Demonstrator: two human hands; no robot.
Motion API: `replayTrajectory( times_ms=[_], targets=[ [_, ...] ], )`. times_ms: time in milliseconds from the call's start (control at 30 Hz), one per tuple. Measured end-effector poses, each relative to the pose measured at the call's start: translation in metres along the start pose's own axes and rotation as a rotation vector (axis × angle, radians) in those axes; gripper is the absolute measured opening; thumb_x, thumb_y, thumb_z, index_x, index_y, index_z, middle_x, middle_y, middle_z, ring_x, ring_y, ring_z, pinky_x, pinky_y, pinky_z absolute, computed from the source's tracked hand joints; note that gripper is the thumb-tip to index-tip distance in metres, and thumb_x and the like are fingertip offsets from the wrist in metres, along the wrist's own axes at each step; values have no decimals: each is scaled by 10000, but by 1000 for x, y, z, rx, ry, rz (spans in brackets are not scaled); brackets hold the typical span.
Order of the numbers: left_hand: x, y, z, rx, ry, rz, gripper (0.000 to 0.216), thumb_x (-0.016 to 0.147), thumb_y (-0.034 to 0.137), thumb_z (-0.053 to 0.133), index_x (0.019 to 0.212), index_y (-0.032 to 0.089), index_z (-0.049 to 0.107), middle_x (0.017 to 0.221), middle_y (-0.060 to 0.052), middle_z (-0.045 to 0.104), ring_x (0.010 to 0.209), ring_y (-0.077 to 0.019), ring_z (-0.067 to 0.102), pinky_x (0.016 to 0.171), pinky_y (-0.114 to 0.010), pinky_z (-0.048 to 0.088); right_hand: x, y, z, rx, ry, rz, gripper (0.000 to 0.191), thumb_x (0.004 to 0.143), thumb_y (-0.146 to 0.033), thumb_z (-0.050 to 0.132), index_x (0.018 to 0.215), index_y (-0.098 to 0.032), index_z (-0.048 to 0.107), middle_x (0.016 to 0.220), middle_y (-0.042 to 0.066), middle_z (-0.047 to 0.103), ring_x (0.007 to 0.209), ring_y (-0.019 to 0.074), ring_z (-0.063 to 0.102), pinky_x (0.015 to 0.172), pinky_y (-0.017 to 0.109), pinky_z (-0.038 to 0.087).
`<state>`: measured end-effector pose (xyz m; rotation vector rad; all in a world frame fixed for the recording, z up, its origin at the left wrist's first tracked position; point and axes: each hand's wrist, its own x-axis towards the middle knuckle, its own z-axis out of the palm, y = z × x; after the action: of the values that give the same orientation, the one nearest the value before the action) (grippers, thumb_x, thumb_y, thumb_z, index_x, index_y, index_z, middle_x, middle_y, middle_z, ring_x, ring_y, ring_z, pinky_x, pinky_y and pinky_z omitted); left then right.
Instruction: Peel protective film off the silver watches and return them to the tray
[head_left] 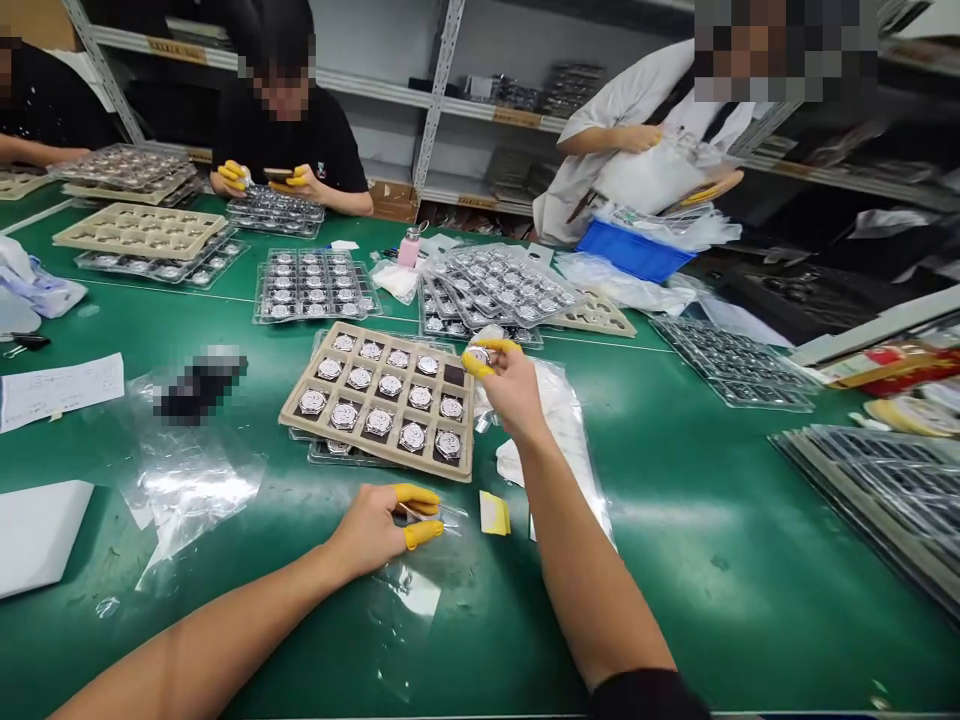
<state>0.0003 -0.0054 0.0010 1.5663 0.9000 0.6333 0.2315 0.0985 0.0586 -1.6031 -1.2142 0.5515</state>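
My right hand (510,385), with yellow finger cots, pinches a round silver watch case (480,355) at the far right corner of the beige tray (375,335). The tray's compartments hold several similar watch cases; the compartment at that corner shows only its dark bottom. This tray rests tilted on clear plastic trays. Closer to me, my left hand (382,525), also in yellow finger cots, is curled around something thin and pale that I cannot make out. Clear plastic film (412,590) lies beneath it, and a small yellow-and-white pad (494,513) lies to its right.
Behind are stacked clear trays of watch cases (311,285) (502,285), a pink bottle (409,247) and a blue bin (634,250). More trays (885,490) stand at right. Plastic bags (195,480) and paper (64,390) lie left. Other people work across the green table.
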Motion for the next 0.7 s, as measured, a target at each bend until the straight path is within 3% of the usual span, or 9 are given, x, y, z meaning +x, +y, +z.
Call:
replayTrajectory(
  times_ms=[67, 133, 200, 267, 500, 700],
  targets=[
    [0, 1, 0, -51, 16, -31, 559, 702, 383, 833, 1204, 180, 695, 976, -73, 795, 899, -211, 752, 871, -329, 605, -50, -10, 1, 239, -81, 49, 499, 697, -477, 788, 1095, -220, 632, 945, 36, 658, 873, 203, 621, 797, 340, 507],
    [0, 1, 0, -108, 30, -28, 706, 657, 374, 866, 1295, 184, 630, 989, -67, 793, 915, -213, 751, 876, -330, 603, -105, -10, 5, 317, -214, 190, 486, 651, -477, 837, 1017, -225, 641, 920, 34, 659, 837, 202, 631, 771, 344, 518],
    [-1, 0, 0, -110, 45, 2, 721, 650, 356, 865, 1306, 184, 619, 964, -53, 789, 883, -203, 747, 835, -306, 603, -148, -4, 9, 354, -328, 369, 516, 594, -470, 881, 964, -217, 626, 872, 29, 653, 747, 187, 617, 691, 337, 514],
    [-2, 0, 0, -34, 55, 36, 646, 668, 337, 844, 1265, 183, 652, 889, -29, 780, 800, -180, 729, 764, -274, 592, -171, 4, 11, 412, -370, 485, 563, 543, -443, 913, 947, -216, 594, 799, -10, 614, 673, 153, 585, 631, 304, 490],
    [-3, 0, -2, 95, 86, 58, 506, 702, 286, 782, 1191, 186, 702, 759, 8, 734, 662, -130, 648, 639, -217, 530, -161, 11, 10, 396, -415, 471, 580, 512, -407, 927, 894, -209, 538, 681, -87, 500, 546, 67, 422, 522, 218, 342],
    [-3, -4, 0, 82, 113, 83, 512, 654, 245, 800, 1157, 189, 728, 777, -6, 746, 688, -138, 666, 682, -230, 550, -159, 7, -2, 327, -543, 420, 583, 552, -510, 888, 938, -219, 562, 709, -56, 574, 543, 89, 464, 525, 240, 370]
  ],
)
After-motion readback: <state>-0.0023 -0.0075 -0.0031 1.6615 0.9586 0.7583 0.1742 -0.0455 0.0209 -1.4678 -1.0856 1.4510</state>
